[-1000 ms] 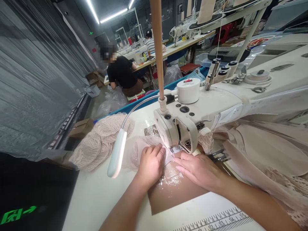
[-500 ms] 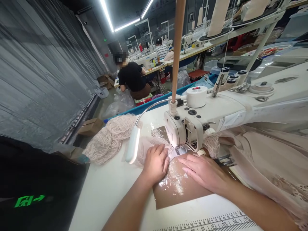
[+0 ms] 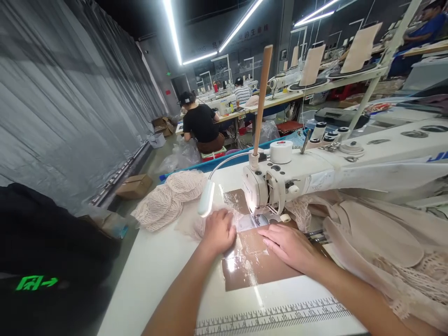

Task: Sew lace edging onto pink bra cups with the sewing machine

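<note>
My left hand (image 3: 217, 231) lies curled on pale beige lace fabric (image 3: 191, 223) just left of the presser foot (image 3: 258, 218) of a white sewing machine (image 3: 315, 175). Its fingers are bent and press the lace down. My right hand (image 3: 290, 246) lies flat with fingers stretched out on the brown shiny patch (image 3: 252, 266) of the table, just right of the needle. The lace runs under the machine head between both hands.
A gooseneck lamp (image 3: 206, 203) hangs left of the machine head. More lace is heaped at the table's far left (image 3: 164, 200) and beige garment fabric lies at the right (image 3: 381, 233). A ruler strip (image 3: 269, 317) runs along the near edge. A person in black (image 3: 201, 122) sits at a far table.
The camera has tilted up and pulled back, showing more of the room. Both hands stay on the fabric by the needle, the left one drawn slightly back from the presser foot.
</note>
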`<action>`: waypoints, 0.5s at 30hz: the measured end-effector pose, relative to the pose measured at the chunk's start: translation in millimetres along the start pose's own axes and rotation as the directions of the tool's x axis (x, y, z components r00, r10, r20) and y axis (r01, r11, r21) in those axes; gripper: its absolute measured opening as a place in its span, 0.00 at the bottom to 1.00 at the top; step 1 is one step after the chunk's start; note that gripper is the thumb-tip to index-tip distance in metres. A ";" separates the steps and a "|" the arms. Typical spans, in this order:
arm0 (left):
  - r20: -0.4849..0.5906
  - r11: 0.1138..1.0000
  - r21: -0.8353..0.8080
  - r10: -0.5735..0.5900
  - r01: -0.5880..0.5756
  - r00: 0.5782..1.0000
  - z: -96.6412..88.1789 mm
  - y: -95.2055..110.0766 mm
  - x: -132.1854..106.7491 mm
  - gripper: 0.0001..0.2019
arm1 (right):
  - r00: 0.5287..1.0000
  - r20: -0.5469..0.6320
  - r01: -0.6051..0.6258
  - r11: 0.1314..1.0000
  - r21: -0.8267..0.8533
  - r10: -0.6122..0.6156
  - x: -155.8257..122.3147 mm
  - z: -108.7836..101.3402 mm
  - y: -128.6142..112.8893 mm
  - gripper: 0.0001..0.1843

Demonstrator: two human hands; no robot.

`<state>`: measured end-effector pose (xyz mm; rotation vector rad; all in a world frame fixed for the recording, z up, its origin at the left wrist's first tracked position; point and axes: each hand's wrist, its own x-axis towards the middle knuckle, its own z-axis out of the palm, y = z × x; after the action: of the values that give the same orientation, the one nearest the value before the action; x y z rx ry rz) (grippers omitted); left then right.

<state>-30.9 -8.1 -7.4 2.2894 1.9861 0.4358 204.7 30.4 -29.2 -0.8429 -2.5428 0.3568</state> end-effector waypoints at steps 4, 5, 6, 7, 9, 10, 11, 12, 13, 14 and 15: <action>0.114 0.998 -0.051 0.037 -0.032 0.993 -19.9 -7.7 -14.6 0.19 | 1.000 -0.007 0.012 1.000 0.000 -0.012 -0.2 -1.4 0.1 0.15; 0.149 0.997 -0.068 0.058 -0.048 0.987 -25.9 -7.2 -21.1 0.18 | 1.000 -0.012 0.013 1.000 0.004 -0.013 -0.2 -1.8 0.1 0.15; 0.190 0.993 -0.097 0.085 -0.067 0.978 -32.1 -5.4 -29.0 0.18 | 1.000 -0.017 0.012 1.000 0.008 -0.012 -0.3 -2.0 0.1 0.15; 0.232 0.986 -0.143 0.119 -0.088 0.965 -38.3 -2.3 -38.4 0.16 | 1.000 -0.023 0.011 1.000 0.013 -0.010 -0.5 -2.1 0.2 0.15; 0.294 0.947 -0.296 0.216 -0.126 0.931 -49.2 7.3 -61.5 0.15 | 1.000 -0.027 0.008 1.000 0.017 -0.007 -1.0 -1.7 0.7 0.16; 0.297 0.907 -0.398 0.268 -0.136 0.916 -53.3 13.4 -74.8 0.15 | 1.000 -0.024 0.008 1.000 0.017 -0.007 -1.1 -1.4 1.0 0.16; 0.281 0.850 -0.507 0.319 -0.142 0.905 -56.0 20.1 -88.9 0.17 | 1.000 -0.019 0.009 1.000 0.015 -0.008 -1.2 -1.2 1.3 0.16; 0.259 0.775 -0.618 0.361 -0.133 0.896 -57.0 27.2 -103.2 0.19 | 1.000 -0.012 0.008 1.000 0.011 -0.008 -1.3 -1.1 1.5 0.16; 0.256 0.676 -0.731 0.396 -0.092 0.882 -56.1 34.4 -117.2 0.21 | 1.000 -0.006 0.005 1.000 0.006 -0.005 -1.3 -1.3 1.5 0.17; 0.275 0.560 -0.828 0.438 -0.021 0.856 -53.2 41.8 -130.4 0.22 | 1.000 0.005 0.001 1.000 0.000 -0.001 -1.4 -1.9 1.2 0.17; 0.312 0.447 -0.890 0.465 0.085 0.828 -48.3 48.9 -142.4 0.24 | 1.000 0.026 0.000 1.000 -0.008 0.000 -1.7 -3.0 0.5 0.18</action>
<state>-13.9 -161.3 27.8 1.6353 0.8249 0.5890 207.6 30.0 -27.3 -0.8461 -2.5697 0.3596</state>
